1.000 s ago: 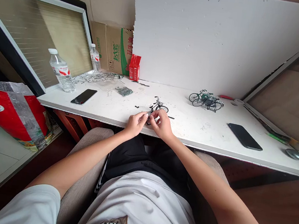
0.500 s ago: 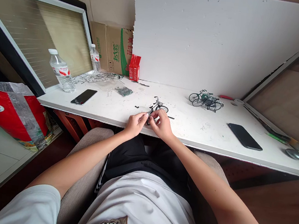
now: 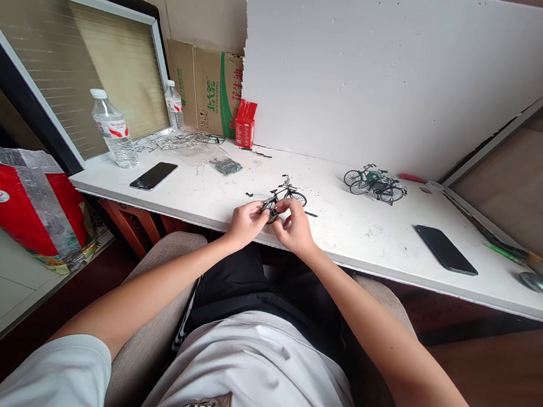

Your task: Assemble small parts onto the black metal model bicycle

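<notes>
A small black model bicycle [image 3: 296, 197] stands near the table's front edge, its handlebar away from me. My left hand [image 3: 247, 224] is closed at the left of its near wheel, thumb and fingertips gripping that end. From the right, my right hand [image 3: 294, 226] pinches at the same wheel with bent fingers; any small part between its fingertips is too small to make out. A short black piece [image 3: 249, 194] lies left of the bicycle, and a thin black strip [image 3: 311, 214] lies to its right.
Two finished-looking model bicycles [image 3: 375, 183] stand back right. Phones lie at left [image 3: 153, 176] and right [image 3: 445, 249]. Water bottles [image 3: 115, 131], a red box [image 3: 245, 124], wire-like part frames [image 3: 179, 143] and a small bag of parts [image 3: 227, 167] sit at back left. A mouse [image 3: 537, 282] is far right.
My fingers have shifted slightly at the near wheel, with the right fingertips drawn a little apart from the left, so more of the wheel shows. The bicycle stays in place.
</notes>
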Tool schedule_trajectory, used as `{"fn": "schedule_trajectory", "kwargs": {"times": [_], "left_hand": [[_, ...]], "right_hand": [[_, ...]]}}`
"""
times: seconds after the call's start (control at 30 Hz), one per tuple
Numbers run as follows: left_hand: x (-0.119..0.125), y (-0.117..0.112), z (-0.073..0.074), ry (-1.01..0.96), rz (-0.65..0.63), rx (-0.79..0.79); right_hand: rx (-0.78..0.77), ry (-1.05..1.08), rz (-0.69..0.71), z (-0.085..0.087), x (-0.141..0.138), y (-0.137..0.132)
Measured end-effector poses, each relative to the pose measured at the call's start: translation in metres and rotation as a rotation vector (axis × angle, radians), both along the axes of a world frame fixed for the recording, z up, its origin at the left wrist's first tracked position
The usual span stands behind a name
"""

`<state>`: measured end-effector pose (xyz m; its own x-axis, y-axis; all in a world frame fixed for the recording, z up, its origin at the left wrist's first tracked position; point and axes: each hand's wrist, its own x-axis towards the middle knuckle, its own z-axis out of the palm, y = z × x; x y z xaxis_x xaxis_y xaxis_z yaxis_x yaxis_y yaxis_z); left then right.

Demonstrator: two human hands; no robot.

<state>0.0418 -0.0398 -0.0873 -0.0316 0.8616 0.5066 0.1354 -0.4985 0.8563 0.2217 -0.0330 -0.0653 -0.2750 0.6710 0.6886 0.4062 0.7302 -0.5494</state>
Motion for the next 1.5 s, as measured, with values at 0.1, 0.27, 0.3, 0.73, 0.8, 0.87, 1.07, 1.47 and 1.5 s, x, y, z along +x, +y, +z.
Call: {"fn": "schedule_trajectory", "kwargs": {"times": [0.1, 0.27, 0.3, 0.73, 0.8, 0.87, 1.07, 1.47, 1.5], "left_hand": [[0.0, 0.002, 0.001, -0.025, 0.002, -0.02], [0.0, 0.005, 0.0, -0.075, 0.011, -0.031], [0.0, 0.005, -0.001, -0.084, 0.009, -0.036], [-0.001, 0.006, -0.005, -0.198, 0.004, -0.144], [-0.002, 0.005, -0.005, -0.194, -0.021, -0.148], [-0.002, 0.004, -0.005, -0.164, -0.034, -0.138], [0.0, 0.002, -0.004, -0.09, -0.003, -0.1], [0.0, 0.007, 0.0, -0.108, 0.026, -0.064], [-0.001, 0.007, 0.0, -0.11, 0.032, -0.068]], "right_hand": [[0.01, -0.004, -0.04, 0.0, -0.001, 0.0], [0.006, -0.032, -0.122, 0.003, -0.003, -0.002], [0.002, -0.035, -0.126, 0.003, -0.003, -0.002], [-0.062, -0.091, -0.167, -0.003, 0.001, 0.007], [-0.073, -0.103, -0.181, -0.004, 0.0, 0.009], [-0.083, -0.12, -0.184, -0.006, 0.0, 0.012], [-0.108, -0.143, -0.197, -0.007, 0.001, 0.015], [-0.144, -0.103, -0.162, -0.003, 0.0, 0.011], [-0.15, -0.096, -0.148, -0.003, 0.0, 0.01]]}}
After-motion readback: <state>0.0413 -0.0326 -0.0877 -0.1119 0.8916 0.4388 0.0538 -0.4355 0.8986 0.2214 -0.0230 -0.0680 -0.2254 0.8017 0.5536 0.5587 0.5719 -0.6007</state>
